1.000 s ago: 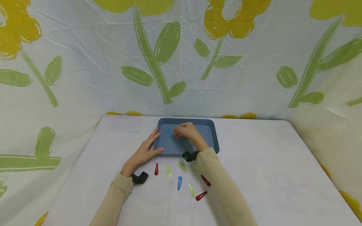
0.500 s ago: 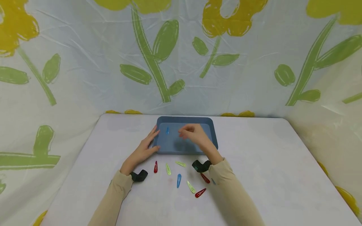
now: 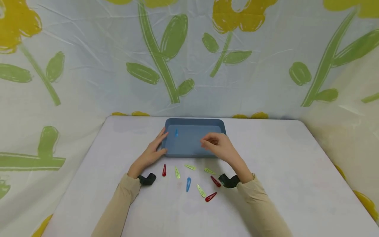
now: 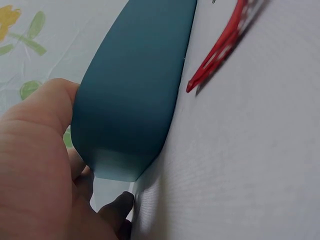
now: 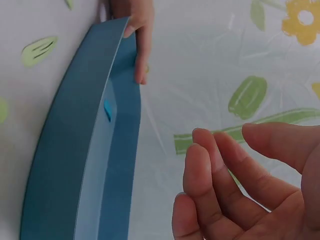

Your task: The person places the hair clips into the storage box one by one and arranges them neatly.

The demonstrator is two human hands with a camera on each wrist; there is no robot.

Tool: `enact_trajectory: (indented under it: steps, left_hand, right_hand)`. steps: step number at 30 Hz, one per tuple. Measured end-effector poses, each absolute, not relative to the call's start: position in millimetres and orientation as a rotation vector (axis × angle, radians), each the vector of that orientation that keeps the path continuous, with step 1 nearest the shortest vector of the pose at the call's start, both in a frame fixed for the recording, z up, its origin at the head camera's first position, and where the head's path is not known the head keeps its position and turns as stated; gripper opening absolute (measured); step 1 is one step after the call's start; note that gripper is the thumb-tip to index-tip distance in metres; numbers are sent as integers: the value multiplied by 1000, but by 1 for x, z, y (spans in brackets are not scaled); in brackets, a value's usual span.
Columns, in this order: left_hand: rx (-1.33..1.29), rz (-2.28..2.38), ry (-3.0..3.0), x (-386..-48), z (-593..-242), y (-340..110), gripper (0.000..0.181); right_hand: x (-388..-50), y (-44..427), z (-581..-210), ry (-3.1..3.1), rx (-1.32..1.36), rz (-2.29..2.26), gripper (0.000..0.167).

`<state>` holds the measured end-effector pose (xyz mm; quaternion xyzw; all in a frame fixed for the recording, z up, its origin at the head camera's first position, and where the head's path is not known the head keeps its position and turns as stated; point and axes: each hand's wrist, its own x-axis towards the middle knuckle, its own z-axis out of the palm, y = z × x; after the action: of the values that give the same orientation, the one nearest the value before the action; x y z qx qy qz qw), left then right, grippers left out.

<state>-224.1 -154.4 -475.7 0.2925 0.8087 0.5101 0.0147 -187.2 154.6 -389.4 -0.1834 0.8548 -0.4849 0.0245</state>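
A blue-grey tray (image 3: 186, 144) lies at the table's back, with one blue hair clip (image 3: 176, 133) near its left end. My left hand (image 3: 149, 154) rests at the tray's left end, fingers extended along the side. In the left wrist view its thumb (image 4: 55, 102) touches the tray wall. Over the tray's right front corner hovers my right hand (image 3: 220, 146), fingers loosely bent. The right wrist view shows a gap between thumb and fingertips (image 5: 197, 167), with nothing held. In front of the tray lie red clips (image 3: 164, 170), another blue clip (image 3: 188, 184) and several green clips (image 3: 177, 172).
The white table (image 3: 296, 171) stretches to both sides of the tray. Behind it hangs a flower-printed sheet (image 3: 112, 95). Closest to the front edge among the clips is a red one (image 3: 211, 197). Dark wrist cameras (image 3: 147, 179) sit on both wrists.
My right hand has moved right and toward me, away from the blue clip in the tray. A green clip its arm covered shows again. My left hand stays at the tray.
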Motion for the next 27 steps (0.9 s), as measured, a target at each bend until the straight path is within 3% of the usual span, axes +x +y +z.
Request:
enact_trajectory:
  steps: [13, 27]
  left_hand:
    - [918, 1565, 2515, -228, -472, -154, 69]
    - [874, 1542, 2518, -223, -473, -154, 68]
  right_hand:
    - [-160, 195, -395, 2726, -645, -1227, 6]
    - [-152, 213, -414, 2708, -655, -870, 14]
